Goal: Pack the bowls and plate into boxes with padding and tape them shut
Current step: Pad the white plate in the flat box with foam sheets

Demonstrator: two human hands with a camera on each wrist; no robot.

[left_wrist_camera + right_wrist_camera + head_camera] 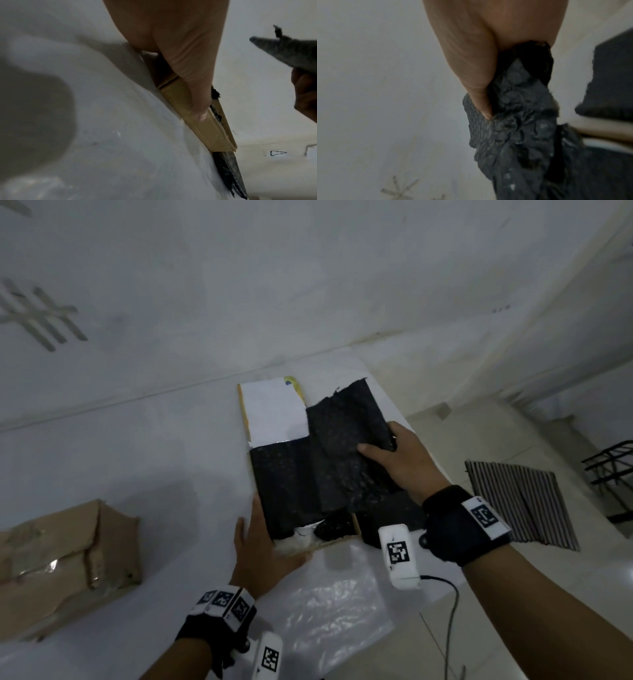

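- A flat cardboard box (245, 419) lies open on the white table (137, 446), its white flap (274, 412) turned back at the far end.
- Black bubble-wrap padding (291, 487) covers most of the box's inside; a crumpled black bit and something white show at the near edge, too unclear to name.
- The right hand (400, 457) pinches a raised sheet of the padding at its right edge, thumb on top and fingers curled beneath; the right wrist view shows the thumb pressed into the wrinkled black wrap (513, 121).
- The left hand (260, 549) lies with straight fingers along the box's near left edge, thumb spread; the left wrist view shows a finger flat on the cardboard side (197, 121).
- A taped brown box (65, 563) sits well apart at the left.
- Clear plastic film (329, 611) lies near the front table edge.
- A striped mat (520, 505) lies on the floor at right.
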